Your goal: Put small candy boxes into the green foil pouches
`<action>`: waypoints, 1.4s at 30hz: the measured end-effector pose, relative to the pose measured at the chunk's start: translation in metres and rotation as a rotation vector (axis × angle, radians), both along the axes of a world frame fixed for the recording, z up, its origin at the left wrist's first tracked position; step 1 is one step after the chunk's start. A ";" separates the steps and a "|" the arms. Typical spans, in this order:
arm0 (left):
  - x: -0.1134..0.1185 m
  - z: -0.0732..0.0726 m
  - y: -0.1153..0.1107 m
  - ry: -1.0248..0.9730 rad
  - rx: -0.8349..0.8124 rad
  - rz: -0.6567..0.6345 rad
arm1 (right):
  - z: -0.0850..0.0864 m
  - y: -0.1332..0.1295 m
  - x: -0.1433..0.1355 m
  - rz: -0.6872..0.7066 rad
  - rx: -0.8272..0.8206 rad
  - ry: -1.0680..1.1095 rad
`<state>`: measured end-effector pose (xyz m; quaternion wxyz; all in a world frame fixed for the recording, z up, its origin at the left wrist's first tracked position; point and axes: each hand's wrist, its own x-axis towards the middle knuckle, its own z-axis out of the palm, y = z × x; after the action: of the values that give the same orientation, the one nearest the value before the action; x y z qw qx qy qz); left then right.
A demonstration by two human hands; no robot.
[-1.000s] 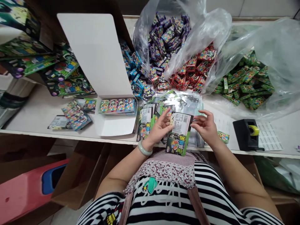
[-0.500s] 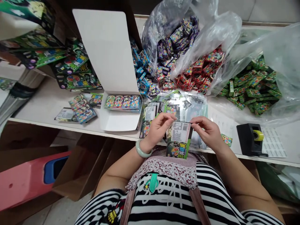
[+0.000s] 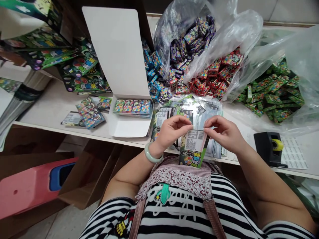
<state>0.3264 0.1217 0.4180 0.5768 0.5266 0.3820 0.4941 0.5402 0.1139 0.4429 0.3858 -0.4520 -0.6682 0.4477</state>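
Both hands pinch the top edge of a flat printed packet (image 3: 191,156), coloured black and green with a pale label panel and barcode on its upper part. It hangs upright at the table's front edge, against the apron. My left hand (image 3: 174,130), with a pale green bangle on the wrist, has thumb and forefinger closed at the packet's upper left. At the upper right corner, my right hand (image 3: 223,132) pinches with thumb and forefinger. Several more flat packets (image 3: 161,118) and clear sleeves lie spread beneath and behind the hands.
An open white box (image 3: 129,127) holds a row of small colourful candy boxes. Behind are heaps of blue, purple, red (image 3: 211,78) and green (image 3: 276,93) candy boxes, partly in clear plastic bags. A black tape dispenser (image 3: 266,149) stands right; cardboard boxes (image 3: 82,179) sit below.
Seen in the view, the hands and packet have shifted slightly right along with the whole scene. The hands still pinch near its top edge; my right forearm now covers a small green packet.
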 end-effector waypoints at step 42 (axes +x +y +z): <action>0.003 -0.027 0.019 0.334 0.320 -0.030 | -0.155 0.032 0.184 -0.621 -0.122 -0.695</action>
<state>0.3295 0.1403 0.3912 0.4220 0.6912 0.3811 0.4460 0.7241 0.1460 0.2877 0.2275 -0.7754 -0.5635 0.1717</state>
